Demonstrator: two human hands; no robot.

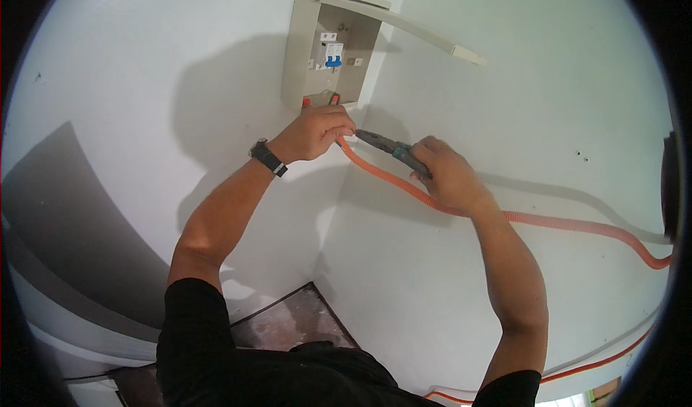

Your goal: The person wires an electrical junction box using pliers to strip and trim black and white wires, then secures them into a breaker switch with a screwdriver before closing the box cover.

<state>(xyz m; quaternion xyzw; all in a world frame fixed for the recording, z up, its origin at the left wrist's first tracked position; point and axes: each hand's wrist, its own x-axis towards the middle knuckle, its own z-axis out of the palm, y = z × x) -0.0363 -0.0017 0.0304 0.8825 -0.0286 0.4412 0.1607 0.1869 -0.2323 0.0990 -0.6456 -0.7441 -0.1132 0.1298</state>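
A beige electrical box (293, 54) with its cover swung up is fixed to the wall near the corner. Inside sits a circuit breaker (331, 52) with blue levers, and red pieces (335, 99) show at the box's lower edge. Just below, my left hand (315, 131) is closed at the upper end of an orange corrugated conduit (382, 173); its fingers hide that end. My right hand (447, 173) grips long-nose pliers (393, 148) by their dark and teal handles. The pliers' tip points at my left fingertips; whether it touches anything there is too small to tell.
From my left hand the conduit runs right, passing behind my right wrist, to a dark object (669, 189) at the right rim. Another orange line (598, 364) runs low at the right. White walls meet in the corner above a stained brown floor (295, 320).
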